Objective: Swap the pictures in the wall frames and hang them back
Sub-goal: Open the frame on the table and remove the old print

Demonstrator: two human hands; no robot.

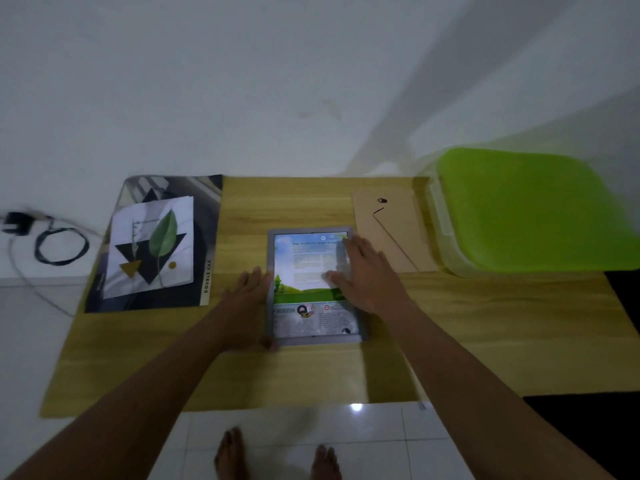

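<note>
View from above of a wooden table [485, 323] set against a white wall. Centre: grey frame [318, 340] lying flat, long axis running from the person toward the wall, its far end leaning slightly left. Inside it is a printed page [304, 261], heading toward the wall and footer toward the person. Left hand [247, 299]: fingers straight, laid against the frame's left rail; the thumb's position cannot be told. Right hand [367, 275]: fingers spread, pressing flat on the page's right half. Left of the frame: leaf picture [152, 247], tilted, resting on a dark magazine [195, 258]. Right: brown backing board [394, 233], beside a green lid [530, 209].
</note>
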